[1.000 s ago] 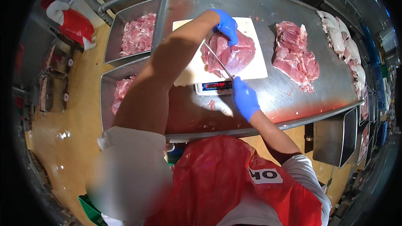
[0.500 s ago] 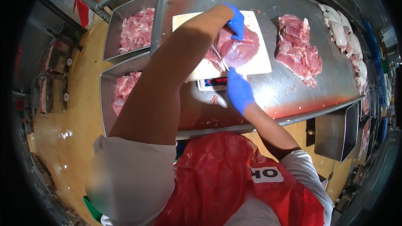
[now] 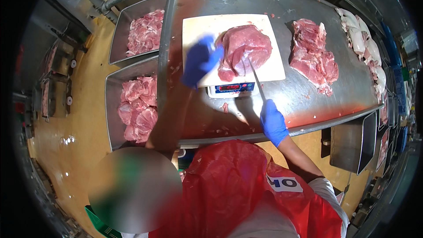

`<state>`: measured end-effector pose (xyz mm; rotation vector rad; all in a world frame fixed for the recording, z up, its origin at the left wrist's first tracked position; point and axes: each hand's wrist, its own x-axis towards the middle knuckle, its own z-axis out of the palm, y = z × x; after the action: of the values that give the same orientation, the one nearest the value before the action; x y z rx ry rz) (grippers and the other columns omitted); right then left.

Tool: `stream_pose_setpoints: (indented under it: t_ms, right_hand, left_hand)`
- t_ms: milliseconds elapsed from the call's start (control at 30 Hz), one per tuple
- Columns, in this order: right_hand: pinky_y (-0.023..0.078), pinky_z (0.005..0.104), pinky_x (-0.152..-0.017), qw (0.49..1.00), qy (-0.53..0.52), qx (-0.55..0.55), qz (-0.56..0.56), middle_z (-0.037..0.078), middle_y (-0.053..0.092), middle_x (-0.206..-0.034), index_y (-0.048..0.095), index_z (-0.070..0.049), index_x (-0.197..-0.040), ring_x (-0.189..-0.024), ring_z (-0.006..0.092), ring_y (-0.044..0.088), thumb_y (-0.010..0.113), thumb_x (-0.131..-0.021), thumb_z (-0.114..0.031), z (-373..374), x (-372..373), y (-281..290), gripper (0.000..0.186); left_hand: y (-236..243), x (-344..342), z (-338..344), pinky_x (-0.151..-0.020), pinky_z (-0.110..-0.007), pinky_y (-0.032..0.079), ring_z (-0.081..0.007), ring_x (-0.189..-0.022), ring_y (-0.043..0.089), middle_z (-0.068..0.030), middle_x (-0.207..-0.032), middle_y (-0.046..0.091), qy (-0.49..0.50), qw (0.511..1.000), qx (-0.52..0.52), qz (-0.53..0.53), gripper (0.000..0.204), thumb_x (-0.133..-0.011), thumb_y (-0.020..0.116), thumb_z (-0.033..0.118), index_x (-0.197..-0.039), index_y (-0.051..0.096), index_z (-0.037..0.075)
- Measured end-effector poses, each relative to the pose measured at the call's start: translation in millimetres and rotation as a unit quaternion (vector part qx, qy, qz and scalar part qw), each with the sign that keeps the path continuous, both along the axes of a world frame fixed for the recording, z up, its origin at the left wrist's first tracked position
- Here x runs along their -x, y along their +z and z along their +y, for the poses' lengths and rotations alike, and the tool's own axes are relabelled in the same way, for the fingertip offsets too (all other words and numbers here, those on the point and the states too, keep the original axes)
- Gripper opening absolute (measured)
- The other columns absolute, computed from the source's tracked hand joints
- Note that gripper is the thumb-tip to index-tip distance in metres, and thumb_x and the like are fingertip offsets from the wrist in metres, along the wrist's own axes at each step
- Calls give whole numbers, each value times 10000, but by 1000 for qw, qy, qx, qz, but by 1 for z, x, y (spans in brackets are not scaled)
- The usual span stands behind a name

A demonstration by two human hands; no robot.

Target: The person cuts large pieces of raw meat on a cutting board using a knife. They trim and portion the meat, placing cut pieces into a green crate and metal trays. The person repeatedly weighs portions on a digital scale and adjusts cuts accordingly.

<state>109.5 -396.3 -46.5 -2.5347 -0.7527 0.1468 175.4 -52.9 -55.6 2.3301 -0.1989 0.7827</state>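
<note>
A large piece of raw meat (image 3: 246,48) lies on a white cutting board (image 3: 194,26), which rests over a scale with a red-lit display (image 3: 230,88). In my right hand (image 3: 274,122), gloved in blue, is a knife (image 3: 259,83). Its blade points away from me, the tip over the meat's near right part; whether it touches cannot be made out. My left hand (image 3: 200,61), also in a blue glove, is beside the meat's left edge, above the board. Motion smears its fingers, so their hold is unclear.
To the left stand two metal bins of meat, a far one (image 3: 122,39) and a near one (image 3: 115,119). Another flat slab of meat (image 3: 313,55) lies right of the board on the metal table (image 3: 211,0). Pale-skinned pieces (image 3: 357,35) line the table's right end.
My left hand has left the meat's far side and come back to its left. My right hand has moved right and nearer me, drawing the knife from the meat's left side to its right.
</note>
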Motion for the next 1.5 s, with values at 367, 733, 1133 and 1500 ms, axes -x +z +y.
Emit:
stream_pose_setpoints:
  t_ms: [367,733,1133,1500]
  right_hand:
    - [533,537,-682,998,40,49,-17,297,636,-872,431,-5,-1058,-785,469,653,481,-907,-65,122,-45,30,170]
    - [538,536,-674,945,56,312,76,294,646,-831,420,27,-1092,-779,455,665,452,-914,-58,23,6,59,200]
    - [530,522,-738,985,3,171,29,320,651,-864,436,54,-1066,-832,468,659,452,-903,-46,178,-41,43,192]
    - [530,543,-680,921,88,374,70,291,649,-871,421,43,-1132,-763,442,667,443,-924,-76,20,16,80,241]
  left_hand:
    - [6,55,-69,-658,-464,499,-376,-731,640,-222,-807,646,39,988,90,123,192,-805,636,188,-851,648,1]
    - [13,65,-28,-708,-461,505,-385,-747,636,-194,-804,657,70,985,66,140,207,-845,583,203,-871,696,31]
    - [21,73,5,-677,-474,496,-421,-741,623,-235,-766,627,3,989,30,142,212,-832,577,182,-877,688,8]
    - [17,67,28,-674,-464,500,-434,-760,620,-245,-788,626,-4,990,82,114,182,-822,568,145,-836,658,-12]
